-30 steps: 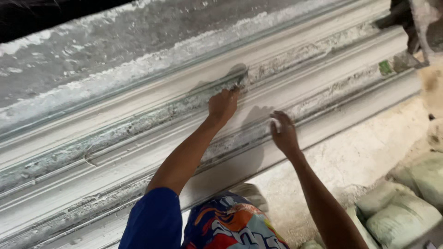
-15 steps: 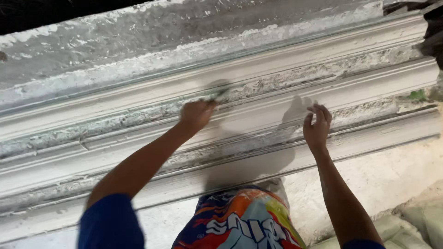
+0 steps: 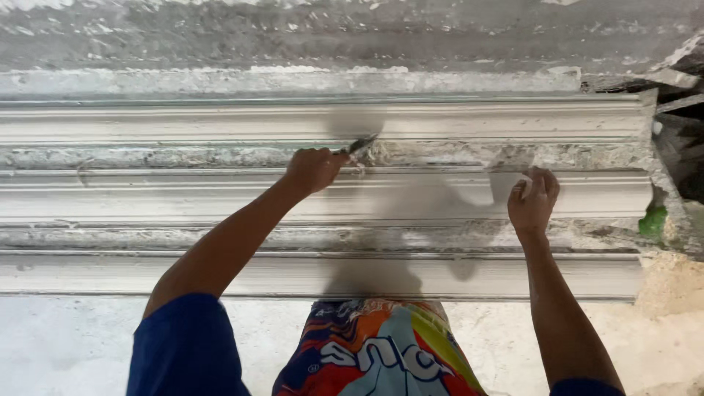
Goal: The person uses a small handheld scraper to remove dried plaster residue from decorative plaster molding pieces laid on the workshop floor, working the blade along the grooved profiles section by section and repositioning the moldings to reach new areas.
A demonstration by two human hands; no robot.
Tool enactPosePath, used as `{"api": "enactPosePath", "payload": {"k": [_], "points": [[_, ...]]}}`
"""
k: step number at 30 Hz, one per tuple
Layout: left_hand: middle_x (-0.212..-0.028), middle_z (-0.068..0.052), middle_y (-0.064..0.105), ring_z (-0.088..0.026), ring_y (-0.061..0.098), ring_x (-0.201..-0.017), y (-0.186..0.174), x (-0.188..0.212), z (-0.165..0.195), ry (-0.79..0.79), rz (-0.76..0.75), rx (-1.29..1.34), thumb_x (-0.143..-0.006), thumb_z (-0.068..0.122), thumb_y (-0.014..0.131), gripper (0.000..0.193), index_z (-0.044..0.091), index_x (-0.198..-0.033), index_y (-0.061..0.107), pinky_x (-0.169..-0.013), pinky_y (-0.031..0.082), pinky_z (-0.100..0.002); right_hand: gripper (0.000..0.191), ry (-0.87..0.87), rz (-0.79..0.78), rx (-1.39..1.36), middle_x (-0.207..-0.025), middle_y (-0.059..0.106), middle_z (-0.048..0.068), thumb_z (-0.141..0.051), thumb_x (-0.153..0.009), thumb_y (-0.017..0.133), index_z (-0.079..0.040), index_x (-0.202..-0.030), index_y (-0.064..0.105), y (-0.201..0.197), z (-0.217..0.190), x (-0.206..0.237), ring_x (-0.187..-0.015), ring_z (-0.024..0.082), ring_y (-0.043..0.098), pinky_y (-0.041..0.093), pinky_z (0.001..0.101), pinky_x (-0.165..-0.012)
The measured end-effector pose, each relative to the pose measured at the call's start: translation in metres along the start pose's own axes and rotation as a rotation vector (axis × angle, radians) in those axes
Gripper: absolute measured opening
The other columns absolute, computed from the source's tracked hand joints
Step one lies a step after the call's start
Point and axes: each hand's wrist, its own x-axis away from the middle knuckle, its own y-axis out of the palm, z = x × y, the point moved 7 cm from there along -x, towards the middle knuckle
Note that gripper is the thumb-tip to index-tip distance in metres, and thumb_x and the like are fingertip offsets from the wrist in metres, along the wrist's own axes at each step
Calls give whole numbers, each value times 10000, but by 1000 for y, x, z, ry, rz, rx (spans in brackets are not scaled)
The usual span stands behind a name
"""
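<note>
While long white plaster mouldings (image 3: 147,198) lie side by side across the whole width of the view, the left hand (image 3: 312,170) reaches over them with its fingers curled tight around the handle of a small tool (image 3: 359,145). Its dark, flat tip pokes out past the fist and rests against the rough, crumbly strip between the upper two mouldings. Off to the right, the right hand (image 3: 532,202) is raised over the middle moulding, its fingers bent around a small pale lump (image 3: 525,183) that could be a rag or a piece of plaster; what it is cannot be told. The mouldings run level from left to right, each with smooth stepped ridges, and grey, flaky bands of dried plaster lie in the grooves between them. Beyond the farthest one stretches a grey surface (image 3: 352,37) crusted with white splashes and crumbs. Shadows of the arms and head fall on the middle of the mouldings. Nearer than the closest moulding is a pale, dusty floor (image 3: 66,345), with a sandy heap (image 3: 671,286) at the right edge. A green object (image 3: 653,220) sits by the right ends of the mouldings, beside dark broken debris (image 3: 678,110). Blue sleeves and bright patterned shorts (image 3: 378,352) show at the bottom.
</note>
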Motion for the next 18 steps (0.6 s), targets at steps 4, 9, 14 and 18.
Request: {"api": "enactPosePath", "payload": {"k": [4, 9, 14, 18], "points": [[-672, -94, 645, -205, 638, -477, 19, -3, 9, -160, -326, -37, -1073, 297, 474, 354, 342, -1395, 614, -380, 525, -376, 283, 43, -66, 35, -1429, 544, 264, -12, -1011, 588, 36, -1286, 635, -11, 44, -12, -1430, 442, 436, 339, 553, -1222], [-769, -84, 671, -195, 660, -544, 12, -4, 10, -195, -306, -27, -1081, 361, 510, 321, 405, -1374, 636, -431, 540, -365, 437, 39, -90, 244, -1513, 473, 315, -156, -1074, 574, 90, -1433, 535, -11, 57, -35, -1461, 479, 363, 262, 642, -1193], [-826, -75, 681, -191, 648, -514, 0, -15, 20, -83, -120, -53, -1023, 342, 578, 316, 367, -1322, 678, -395, 518, -358, 576, 168, -99, 194, -1537, 400, 376, -154, -1002, 515, 137, -1494, 438, -2, 79, -53, -1480, 503, 318, 259, 636, -1212], [-766, -77, 665, -199, 639, -486, 11, -20, 23, -93, -208, -120, -975, 385, 605, 332, 377, -1297, 687, -405, 516, -380, 521, 359, 63, -17, -1535, 408, 347, -147, -1079, 492, 122, -1516, 404, -35, 135, -75, -1442, 467, 380, 337, 565, -1207]]}}
